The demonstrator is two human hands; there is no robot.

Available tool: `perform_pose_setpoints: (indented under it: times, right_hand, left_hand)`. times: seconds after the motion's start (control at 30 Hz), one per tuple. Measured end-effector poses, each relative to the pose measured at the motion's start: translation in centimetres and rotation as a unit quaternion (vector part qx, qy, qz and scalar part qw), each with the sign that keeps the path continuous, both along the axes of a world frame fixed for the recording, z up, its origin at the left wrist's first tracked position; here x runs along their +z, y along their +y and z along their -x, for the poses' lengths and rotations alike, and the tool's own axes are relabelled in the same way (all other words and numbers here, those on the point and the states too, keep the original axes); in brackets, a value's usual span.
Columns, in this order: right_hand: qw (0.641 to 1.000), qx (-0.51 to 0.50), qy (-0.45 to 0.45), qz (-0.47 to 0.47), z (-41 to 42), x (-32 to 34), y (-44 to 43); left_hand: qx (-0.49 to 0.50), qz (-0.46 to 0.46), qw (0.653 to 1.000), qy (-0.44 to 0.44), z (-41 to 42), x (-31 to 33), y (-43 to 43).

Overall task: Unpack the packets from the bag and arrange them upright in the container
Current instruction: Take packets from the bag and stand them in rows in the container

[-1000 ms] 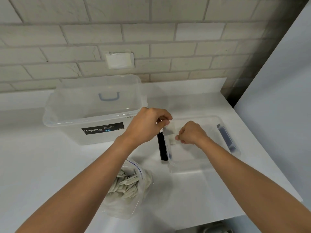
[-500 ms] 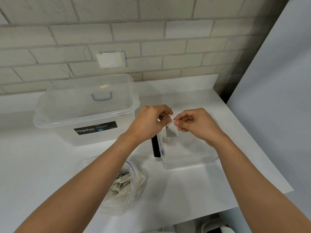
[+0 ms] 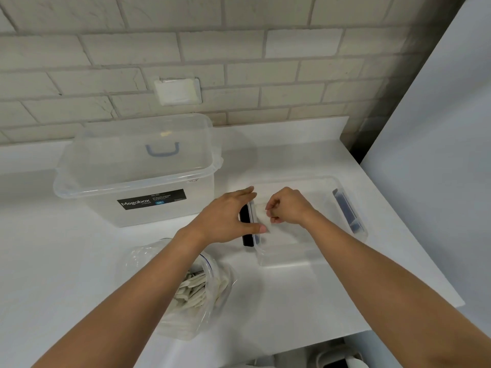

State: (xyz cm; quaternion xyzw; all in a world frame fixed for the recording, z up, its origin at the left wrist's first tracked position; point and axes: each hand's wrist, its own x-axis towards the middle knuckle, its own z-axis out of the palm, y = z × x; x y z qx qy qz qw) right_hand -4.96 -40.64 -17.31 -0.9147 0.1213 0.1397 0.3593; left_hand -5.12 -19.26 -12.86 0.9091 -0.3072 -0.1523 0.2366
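From the head view, one small white packet sits just inside the left end of the single clear container, pinched by the right hand. The left hand, which was pinching it half a second ago, now lies flat and open at the rim. One bag of many packets sits nearer, and one lidded box is far left.

Left forearm enters from the lower left of frame and runs up to centre. Left hand: palm down, fingers straight and together, thumb spread toward the right. Right forearm enters from the lower right. Right hand: just right of the left hand, fingers curled under, tips pinching a small white packet. A narrow gap separates the hands.
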Motion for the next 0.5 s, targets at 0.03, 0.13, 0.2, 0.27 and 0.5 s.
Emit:
perform_pose_setpoints:
  times: [0.03, 0.13, 0.2, 0.27, 0.5]
  right_hand:
    - [1.0, -0.003, -0.004, 0.014, -0.2, -0.2, 0.2]
    - [0.997, -0.013, -0.015, 0.075, -0.5, -0.5, 0.7]
    - [0.994, -0.014, -0.019, 0.109, -0.4, -0.2, 0.8]
    - [0.993, -0.011, -0.023, 0.118, 0.0, 0.4, 0.5]
    - [0.988, -0.036, -0.15, -0.012, 6.0, 5.5, 0.7]
  left_hand:
    - [0.0, 0.005, 1.0, 0.001, 0.0, -0.1, 0.0]
    - [0.002, 0.015, 1.0, 0.003, 0.0, -0.3, 0.1]
    - [0.003, 0.017, 1.0, 0.001, 0.1, -0.2, 0.1]
    - [0.007, 0.015, 1.0, -0.006, 0.3, -0.1, 0.1]
    - [0.113, 0.146, 0.979, -0.087, 3.1, 2.7, 3.0]
